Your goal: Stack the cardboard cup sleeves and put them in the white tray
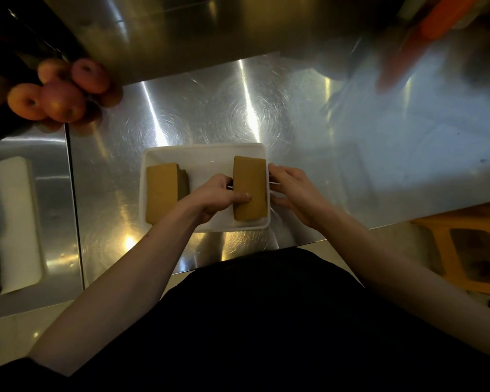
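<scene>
The left hand [219, 195] is seen curled against the right stack of sleeves [251, 182]. Its thumb is laid flat across the top face and its fingers are tucked down the stack's left edge, so a grip is judged. The right hand [293, 190] is set at three o'clock of that stack, its fingers fairly straight and spread against the outer wall of the white tray [204, 147]. Whether the fingertips reach the cardboard cannot be told.

The right stack is lodged at the tray's three o'clock end, tight to the wall. The left stack of sleeves [161, 190] lies at the nine o'clock end, slightly fanned along its inner edge. A bare strip of tray floor is left between the two.

The step in hand is judged to be the seating and squaring of the second stack, so the task looks close to done. What is called for next is a gentle press so the stack sits fully inside the rim, then a clean release. The fanned edge on the left stack might be tapped flush.

Further out, the steel counter [210, 108] is seen. Apples [60, 94] are piled at ten o'clock, a white block [14, 216] lies at nine, and a blurred orange object [408, 55] is at two.

No brand, label or lettering can be read. The sleeves appear plain brown.
</scene>
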The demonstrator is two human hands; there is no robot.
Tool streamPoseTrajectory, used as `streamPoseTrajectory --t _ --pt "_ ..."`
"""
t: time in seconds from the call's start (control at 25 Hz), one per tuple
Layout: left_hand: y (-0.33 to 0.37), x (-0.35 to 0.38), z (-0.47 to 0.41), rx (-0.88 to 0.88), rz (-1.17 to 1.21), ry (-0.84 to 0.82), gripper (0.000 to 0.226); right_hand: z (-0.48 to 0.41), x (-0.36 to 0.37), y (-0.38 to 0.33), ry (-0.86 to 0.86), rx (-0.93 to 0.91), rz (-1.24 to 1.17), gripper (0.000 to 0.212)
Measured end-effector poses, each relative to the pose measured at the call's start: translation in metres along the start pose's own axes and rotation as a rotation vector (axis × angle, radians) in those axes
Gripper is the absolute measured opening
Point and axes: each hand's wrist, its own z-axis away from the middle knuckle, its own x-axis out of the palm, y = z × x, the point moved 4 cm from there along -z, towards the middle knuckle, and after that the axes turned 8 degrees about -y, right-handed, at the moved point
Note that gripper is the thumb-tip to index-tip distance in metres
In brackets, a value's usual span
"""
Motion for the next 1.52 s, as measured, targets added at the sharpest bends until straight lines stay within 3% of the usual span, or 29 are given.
streamPoseTrajectory --t 0.56,0.84,1.12,1.32,1.52 --pt "0.021 0.023 -0.009 0.067 0.243 0.111 0.034 -0.004 -0.004 -0.021 -0.034 -0.050 0.035 0.038" --pt "0.029 0.030 -0.007 0.090 0.372 0.165 0.036 -0.011 -0.010 -0.024 -0.059 -0.044 0.065 0.049" --pt "0.034 0.037 0.000 0.174 0.546 0.193 0.024 -0.017 -0.014 -0.021 -0.071 -0.034 0.078 0.050" --pt "0.038 0.036 0.005 0.168 0.591 0.218 0.028 -0.016 -0.017 -0.023 -0.082 -0.045 0.173 0.039" --pt "0.026 0.031 0.004 0.148 0.621 0.217 0.052 -0.014 -0.018 -0.026 -0.085 -0.118 0.388 0.034"
